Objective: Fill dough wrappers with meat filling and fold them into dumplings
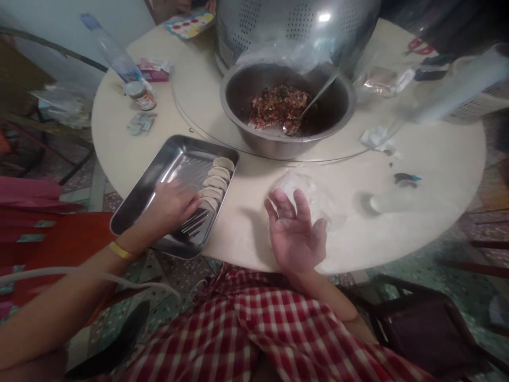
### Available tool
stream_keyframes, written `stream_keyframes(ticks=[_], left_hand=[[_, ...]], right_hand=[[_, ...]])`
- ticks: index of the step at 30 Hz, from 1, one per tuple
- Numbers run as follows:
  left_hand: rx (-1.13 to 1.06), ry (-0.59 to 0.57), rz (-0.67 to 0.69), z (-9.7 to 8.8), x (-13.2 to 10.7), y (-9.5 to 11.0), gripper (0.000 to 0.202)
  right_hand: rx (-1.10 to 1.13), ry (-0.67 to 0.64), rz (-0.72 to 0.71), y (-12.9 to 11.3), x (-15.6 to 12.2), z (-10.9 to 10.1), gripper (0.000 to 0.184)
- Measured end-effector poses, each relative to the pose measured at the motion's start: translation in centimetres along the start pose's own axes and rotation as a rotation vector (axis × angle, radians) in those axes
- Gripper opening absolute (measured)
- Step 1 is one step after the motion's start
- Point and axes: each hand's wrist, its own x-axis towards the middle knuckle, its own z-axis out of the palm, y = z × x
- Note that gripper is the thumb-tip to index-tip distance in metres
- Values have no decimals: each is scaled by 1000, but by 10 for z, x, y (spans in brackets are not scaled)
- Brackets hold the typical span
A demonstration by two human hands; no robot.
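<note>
A steel tray (159, 180) lies at the table's near left edge with a row of several folded dumplings (217, 183) along its right side. My left hand (175, 204), with a yellow band at the wrist, rests in the tray, its fingertips at the nearest dumpling; whether it grips that one is hidden. My right hand (296, 233) is palm up with fingers spread and holds nothing, beside a clear plastic bag of wrappers (314, 193). Beyond sits a steel bowl (242, 130) of dark minced filling (278, 106) with a spoon (310, 103) in it.
A large perforated steel colander (294, 21) stands behind the bowl. A plastic bottle (111, 50), small jar (139, 94) and packets lie at the left. A white basket (477, 103) and foil packet (382, 79) sit at the right. A dark chair (421, 329) is near right.
</note>
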Motion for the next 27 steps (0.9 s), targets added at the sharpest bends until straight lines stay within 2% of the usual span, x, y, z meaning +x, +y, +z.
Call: stream_keyframes(ticks=[9, 15, 18, 22, 25, 27], left_hand=[[-16, 52, -30, 0, -12, -6, 34], [-24, -25, -47, 3, -12, -9, 34], [-33, -9, -50, -4, -12, -8, 36], [3, 65, -80, -17, -2, 0, 36], [36, 21, -68, -22, 13, 8, 35], [58, -12, -58, -23, 20, 8, 39]], right_hand=[[10, 21, 25, -1, -1, 1, 41], [-6, 45, 35, -1, -2, 1, 41], [-30, 53, 31, 1, -1, 1, 41], [-53, 57, 4, 1, -1, 2, 42], [-118, 80, -36, -12, -3, 4, 43], [-213, 113, -127, -29, -3, 2, 45]])
